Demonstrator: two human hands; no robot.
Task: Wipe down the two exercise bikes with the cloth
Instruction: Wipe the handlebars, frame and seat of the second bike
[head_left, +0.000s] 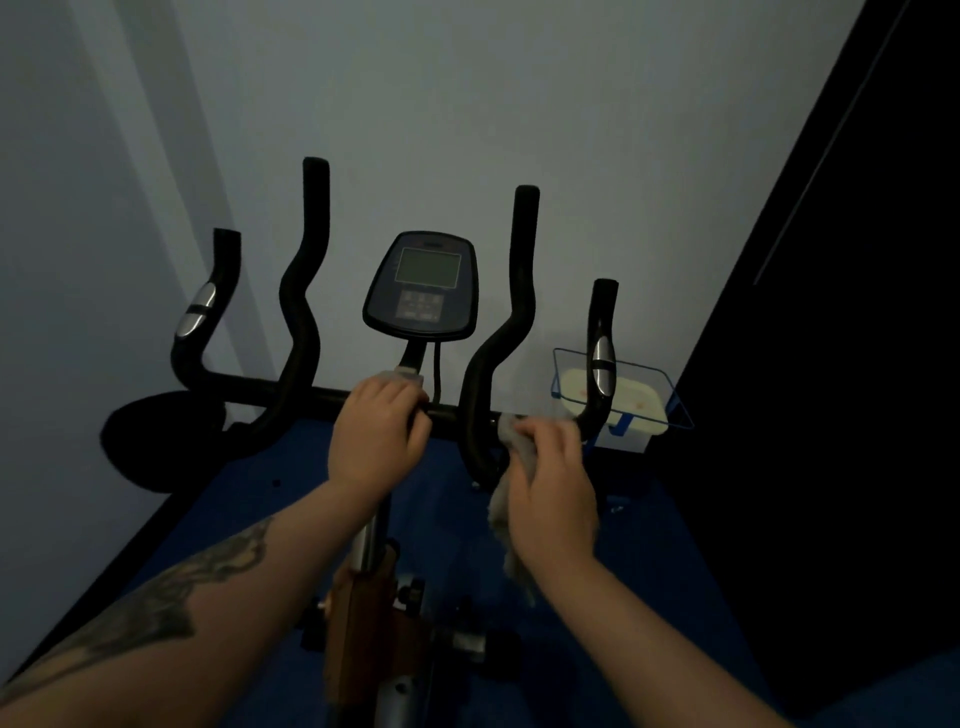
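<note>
The fingers of the right hand (553, 488) were curled over a grey cloth (511, 499), which was pressed onto the black handlebar crossbar (311, 396) just beside the right inner grip (506, 332); a loose tail of cloth hung down below the palm. The fingers of the left hand (376, 436) were wrapped round the centre of the crossbar, at the foot of the console stem, where a small pale patch — cloth or a label, it could not be told — showed above the knuckles.

Only one exercise bike (363, 623) was in view; the second was not seen, so the task was judged to be early.

Several risks were judged from here. The hanging tail could be snagged on the adjustment knob (413, 592) lower on the frame, because it dangled free. The console (421, 286) and its cable might be knocked if the stroke were carried leftwards too fast. The blue wire basket (670, 395) beside the right outer grip (602, 358) could be struck by the hand at the end of a rightward sweep — and in such dim light, patches of the bar might simply be missed.
</note>
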